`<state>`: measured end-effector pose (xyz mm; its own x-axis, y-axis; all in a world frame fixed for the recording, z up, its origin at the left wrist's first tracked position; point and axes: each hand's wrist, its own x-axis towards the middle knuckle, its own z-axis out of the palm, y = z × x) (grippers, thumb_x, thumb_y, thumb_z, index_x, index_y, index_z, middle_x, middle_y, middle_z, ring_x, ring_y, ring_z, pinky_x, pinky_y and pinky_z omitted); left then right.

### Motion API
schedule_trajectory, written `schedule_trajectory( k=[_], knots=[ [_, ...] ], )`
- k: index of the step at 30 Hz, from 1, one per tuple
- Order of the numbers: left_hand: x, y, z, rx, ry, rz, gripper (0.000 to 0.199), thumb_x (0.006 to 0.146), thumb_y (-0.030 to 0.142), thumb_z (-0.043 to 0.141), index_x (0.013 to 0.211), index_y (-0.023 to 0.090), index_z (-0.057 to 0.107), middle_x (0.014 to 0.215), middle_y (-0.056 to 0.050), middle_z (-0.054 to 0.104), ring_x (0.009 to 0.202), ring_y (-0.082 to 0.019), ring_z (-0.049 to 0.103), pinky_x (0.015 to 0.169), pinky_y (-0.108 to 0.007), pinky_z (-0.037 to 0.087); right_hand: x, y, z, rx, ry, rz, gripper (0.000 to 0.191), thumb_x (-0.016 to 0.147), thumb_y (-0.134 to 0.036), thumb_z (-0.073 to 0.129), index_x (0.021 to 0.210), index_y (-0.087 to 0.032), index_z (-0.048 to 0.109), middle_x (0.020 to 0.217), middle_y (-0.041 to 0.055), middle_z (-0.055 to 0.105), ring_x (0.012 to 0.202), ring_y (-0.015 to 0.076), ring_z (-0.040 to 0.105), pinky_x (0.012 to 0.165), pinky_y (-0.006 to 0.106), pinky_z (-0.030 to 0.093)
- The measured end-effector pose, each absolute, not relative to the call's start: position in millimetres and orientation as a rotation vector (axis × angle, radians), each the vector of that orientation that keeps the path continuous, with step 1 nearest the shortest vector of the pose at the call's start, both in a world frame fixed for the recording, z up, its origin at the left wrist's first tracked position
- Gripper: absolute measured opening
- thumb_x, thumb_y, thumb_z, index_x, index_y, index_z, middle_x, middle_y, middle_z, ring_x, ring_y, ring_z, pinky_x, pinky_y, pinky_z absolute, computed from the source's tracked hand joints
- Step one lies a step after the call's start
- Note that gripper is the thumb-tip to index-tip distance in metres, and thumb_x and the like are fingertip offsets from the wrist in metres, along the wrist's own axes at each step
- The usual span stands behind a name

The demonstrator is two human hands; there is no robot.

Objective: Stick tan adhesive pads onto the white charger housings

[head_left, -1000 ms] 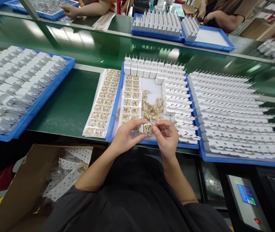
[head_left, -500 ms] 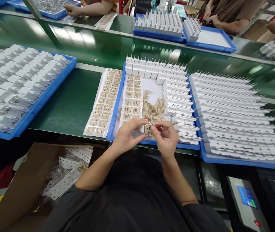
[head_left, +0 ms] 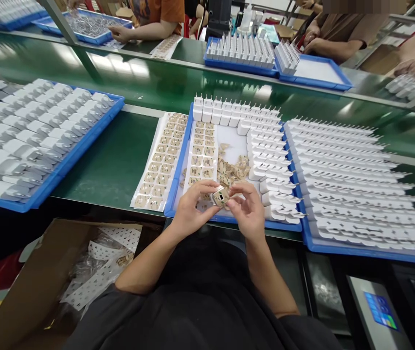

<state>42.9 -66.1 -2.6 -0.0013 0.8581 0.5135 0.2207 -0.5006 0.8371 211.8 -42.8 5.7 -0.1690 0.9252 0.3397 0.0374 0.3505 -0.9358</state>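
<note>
At the left we record a blue plastic tray (head_left: 83,141) carrying rows of white plastic plugs (head_left: 28,129), which lie on their sides. Next come white sheets of tan die-cut stickers (head_left: 161,160) on the green bench, just beside a second blue tray (head_left: 172,194) that holds a similar strip of tan stickers (head_left: 203,150). The left hand (head_left: 192,209) grips a small rounded white block with a tan printed face (head_left: 221,197) between thumb and fingers, over this tray's near edge. We judge the block light, stiff and somewhat slick, its face likely prone to scuffing; it is best taken by its side walls. It appears slightly tilted, tan face up, marked with a dark rectangle and green patches. The right hand (head_left: 248,214) has thumb and fingertips drawn narrowly together at the block's right edge; we cannot tell whether they pinch it. Behind lie loose crumpled tan scraps (head_left: 232,170). Farther right we note white pronged plugs (head_left: 265,146) standing in rows, then a third blue tray (head_left: 338,250) of the same.
</note>
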Motion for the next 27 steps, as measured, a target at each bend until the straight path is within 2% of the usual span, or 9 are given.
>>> schedule_trajectory(
  k=[2,4,9,13,16,27],
  knots=[
    [43.3,-65.9,-2.5,1.778,1.113,1.55,0.029,0.084,0.017,0.071,0.11,0.021,0.058,0.118,-0.012,0.065,0.117,-0.023,0.062,0.098,-0.042,0.052,212.3,-42.1,7.6,-0.881,-1.651,1.071,0.041,0.082,-0.026,0.073,0.12,-0.029,0.058,0.116,0.0054,0.055,0.099,0.0185,0.057,0.073,0.029,0.056],
    [43.6,-65.7,-2.2,1.796,1.109,1.56,0.027,0.085,0.016,0.069,0.109,0.021,0.058,0.117,-0.012,0.065,0.117,-0.022,0.062,0.098,-0.041,0.052,212.0,-41.6,9.5,-0.9,-1.712,1.096,0.044,0.081,-0.026,0.075,0.122,-0.029,0.058,0.121,0.0057,0.056,0.102,0.0188,0.056,0.074,0.028,0.055],
    [44.7,-65.7,-1.1,1.831,1.132,1.574,0.03,0.082,0.017,0.073,0.107,0.021,0.058,0.117,-0.011,0.065,0.114,-0.023,0.063,0.096,-0.043,0.053,212.7,-38.4,11.5,-0.871,-1.618,1.202,0.022,0.09,-0.026,0.066,0.112,-0.028,0.064,0.12,0.0046,0.061,0.109,0.0184,0.058,0.076,0.026,0.053],
    [47.7,-65.2,-0.8,1.938,1.139,1.616,0.032,0.082,0.014,0.072,0.109,0.022,0.056,0.116,-0.01,0.064,0.114,-0.023,0.062,0.096,-0.044,0.053,211.2,-36.5,13.5,-0.814,-1.559,1.234,0.016,0.092,-0.026,0.061,0.107,-0.028,0.066,0.117,0.0049,0.064,0.118,0.02,0.058,0.084,0.029,0.054],
    [50.1,-64.3,-1.3,2.037,1.133,1.624,0.033,0.084,0.011,0.068,0.111,0.024,0.055,0.118,-0.01,0.062,0.117,-0.023,0.06,0.097,-0.045,0.053,205.3,-37.6,13.1,-0.804,-1.483,1.313,0.01,0.089,-0.026,0.064,0.099,-0.027,0.066,0.116,0.0047,0.063,0.116,0.0211,0.059,0.088,0.032,0.055],
    [49.1,-65.0,-1.3,2.051,1.123,1.657,0.034,0.085,0.01,0.068,0.113,0.024,0.055,0.118,-0.01,0.062,0.119,-0.024,0.061,0.098,-0.047,0.054,197.0,-37.3,0.1,-0.789,-1.29,1.363,0.011,0.086,-0.026,0.066,0.094,-0.029,0.074,0.114,0.0033,0.07,0.116,0.0231,0.063,0.105,0.042,0.047]
  ],
)
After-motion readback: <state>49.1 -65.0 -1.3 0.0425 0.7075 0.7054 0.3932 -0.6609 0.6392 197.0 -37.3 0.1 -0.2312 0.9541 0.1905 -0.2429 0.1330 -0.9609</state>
